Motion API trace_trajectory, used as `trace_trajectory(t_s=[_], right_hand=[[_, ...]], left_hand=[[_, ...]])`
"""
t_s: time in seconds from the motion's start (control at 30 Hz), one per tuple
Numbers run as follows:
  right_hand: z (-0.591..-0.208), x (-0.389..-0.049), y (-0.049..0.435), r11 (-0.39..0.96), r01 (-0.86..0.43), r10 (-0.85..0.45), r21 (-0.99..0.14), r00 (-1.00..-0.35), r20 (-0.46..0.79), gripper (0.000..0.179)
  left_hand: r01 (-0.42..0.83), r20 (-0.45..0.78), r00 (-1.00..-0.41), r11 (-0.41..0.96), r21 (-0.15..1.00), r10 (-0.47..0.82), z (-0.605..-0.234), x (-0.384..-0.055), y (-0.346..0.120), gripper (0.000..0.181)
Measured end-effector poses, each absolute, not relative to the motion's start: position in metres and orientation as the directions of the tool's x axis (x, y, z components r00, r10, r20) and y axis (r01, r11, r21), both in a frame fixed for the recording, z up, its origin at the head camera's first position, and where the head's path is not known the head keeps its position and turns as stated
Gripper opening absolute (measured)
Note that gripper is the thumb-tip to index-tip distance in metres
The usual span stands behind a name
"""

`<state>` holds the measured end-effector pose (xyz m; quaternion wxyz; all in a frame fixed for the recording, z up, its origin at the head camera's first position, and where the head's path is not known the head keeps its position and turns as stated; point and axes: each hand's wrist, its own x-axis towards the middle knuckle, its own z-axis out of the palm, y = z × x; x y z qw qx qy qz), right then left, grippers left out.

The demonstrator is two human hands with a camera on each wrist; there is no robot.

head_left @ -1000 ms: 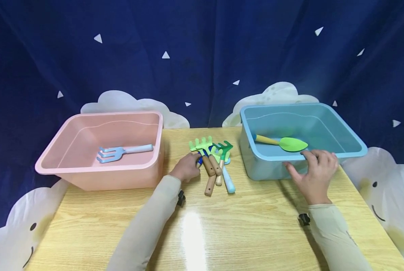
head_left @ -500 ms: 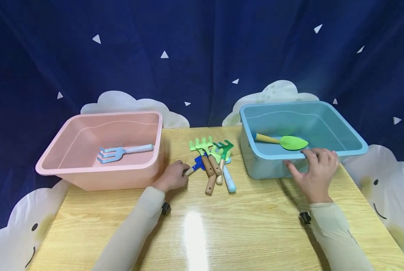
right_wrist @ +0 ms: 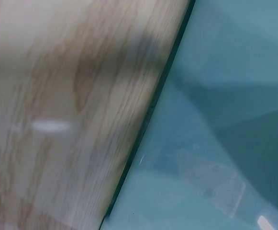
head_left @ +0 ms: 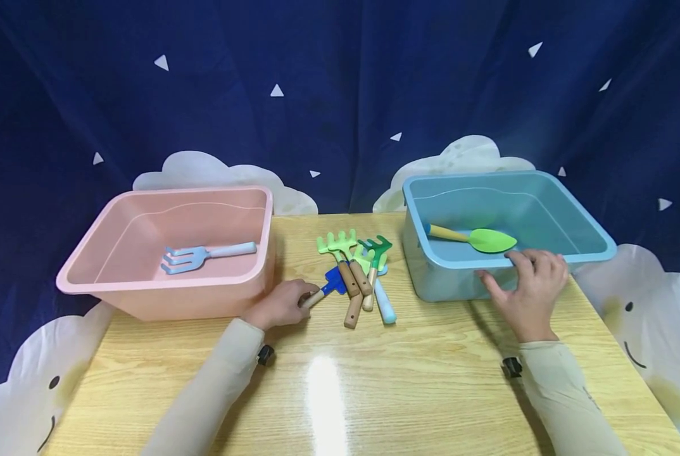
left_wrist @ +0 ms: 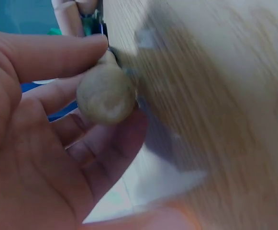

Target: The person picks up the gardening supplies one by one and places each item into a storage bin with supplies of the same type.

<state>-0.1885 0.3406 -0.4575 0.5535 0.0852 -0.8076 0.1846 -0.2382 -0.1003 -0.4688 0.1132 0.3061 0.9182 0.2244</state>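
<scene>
My left hand (head_left: 283, 304) pinches the pale wooden handle (head_left: 314, 299) of a small toy spade with a blue blade (head_left: 335, 280). The left wrist view shows the handle's rounded end (left_wrist: 106, 94) between thumb and fingers, low over the wood. The blade lies at the left edge of a pile of toy garden tools, partly under a brown-handled rake (head_left: 348, 278). At the right, my right hand (head_left: 530, 288) holds the front rim of a blue bin (head_left: 448, 282), fingers over the rim and thumb outside. Only the bin's wall (right_wrist: 186, 143) and tabletop show in the right wrist view.
A pink bin (head_left: 192, 301) with a light blue fork (head_left: 197, 258) inside stands at the left. Inside the blue bin lies a green trowel (head_left: 491, 240). The pile also holds a dark green rake (head_left: 378, 248) and a light blue handle (head_left: 384, 304).
My left hand has drawn back left and toward me from the pile, pulling the spade partly out by its handle. The right hand stays on the blue bin's rim.
</scene>
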Motion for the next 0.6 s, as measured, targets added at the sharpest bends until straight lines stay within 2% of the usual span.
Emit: trace_trajectory(t_s=[0.2, 0.43, 0.6], right_hand=[[-0.457, -0.188, 0.34, 0.917, -0.342, 0.07, -0.205, -0.369, 0.927, 0.073], [-0.458, -0.189, 0.34, 0.917, -0.342, 0.066, -0.203, -0.372, 0.926, 0.073], [-0.458, -0.188, 0.341, 0.917, -0.336, 0.074, -0.213, -0.382, 0.921, 0.073]], left_hand=[[0.546, -0.063, -0.752, 0.674, 0.497, 0.656, -0.468, -0.239, -0.105, 0.049], [0.479, -0.135, -0.727, 0.639, 0.602, 0.673, -0.468, -0.24, -0.109, 0.058], [0.449, -0.153, -0.726, 0.63, 0.634, 0.671, -0.467, -0.239, -0.112, 0.06]])
